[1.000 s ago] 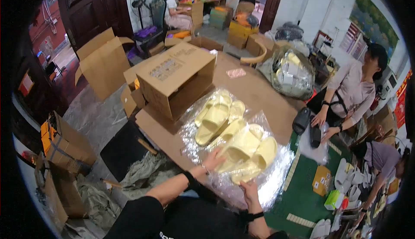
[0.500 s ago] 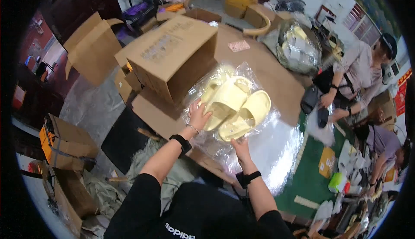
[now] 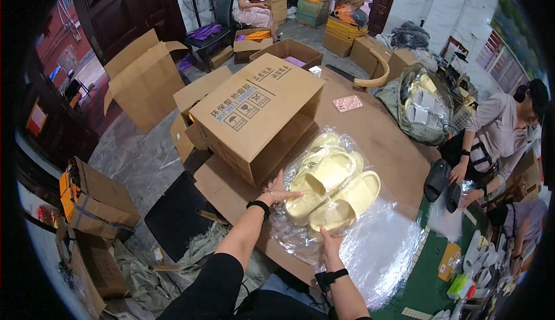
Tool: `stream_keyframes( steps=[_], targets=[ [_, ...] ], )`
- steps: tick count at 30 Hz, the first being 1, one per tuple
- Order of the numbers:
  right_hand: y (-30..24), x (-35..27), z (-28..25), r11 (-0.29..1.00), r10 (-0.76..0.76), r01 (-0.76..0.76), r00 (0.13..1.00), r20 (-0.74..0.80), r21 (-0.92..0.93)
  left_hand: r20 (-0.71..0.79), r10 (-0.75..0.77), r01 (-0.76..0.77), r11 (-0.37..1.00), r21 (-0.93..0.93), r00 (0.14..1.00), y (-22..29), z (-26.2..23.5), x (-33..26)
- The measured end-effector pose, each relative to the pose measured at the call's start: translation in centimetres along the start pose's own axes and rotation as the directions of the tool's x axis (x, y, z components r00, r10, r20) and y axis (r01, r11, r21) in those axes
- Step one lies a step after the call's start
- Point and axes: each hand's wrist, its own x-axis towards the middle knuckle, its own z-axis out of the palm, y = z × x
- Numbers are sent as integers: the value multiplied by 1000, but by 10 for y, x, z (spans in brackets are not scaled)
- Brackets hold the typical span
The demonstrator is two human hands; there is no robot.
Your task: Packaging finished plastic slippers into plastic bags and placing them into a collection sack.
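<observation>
A pair of pale yellow slippers (image 3: 347,198) lies on top of other yellow slippers in a clear plastic bag (image 3: 289,233), on the cardboard-covered table. My left hand (image 3: 278,191) is open beside the left slipper, fingers spread and thumb stretched against its edge. At the near end of the right slipper, my right hand (image 3: 330,248) grips the heel, thumb uppermost; its other fingers are partly hidden. Sheets of clear plastic film (image 3: 381,250) spread to the right of the slippers.
A big open carton (image 3: 260,117) lies on its side just beyond my left hand. Farther back are a pink phone (image 3: 347,104) and a sack of bagged slippers (image 3: 425,109). At right, a co-worker (image 3: 497,129) handles dark slippers (image 3: 437,180) over a green mat (image 3: 422,285).
The view has tilted up, so everything sits lower in it. My left fingers have spread beside the slipper, while my right hand stays at the heel of the right one.
</observation>
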Motion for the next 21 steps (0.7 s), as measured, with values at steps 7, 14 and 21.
stream_keyframes(
  steps=[7, 14, 21],
  targets=[
    [-19, -20, -9, 861, 256, -392, 885, 390, 324, 81, 28, -28, 1000, 2, 996, -22, 8, 23],
    [-66, -36, 0, 874, 356, -462, 820, 447, 151, -21, 41, -46, 907, -419, 999, -33, 18, 19],
    [-45, -25, 9, 929, 347, -371, 860, 373, -8, 242, -66, 183, 845, -503, 968, -5, 14, -8]
  ],
)
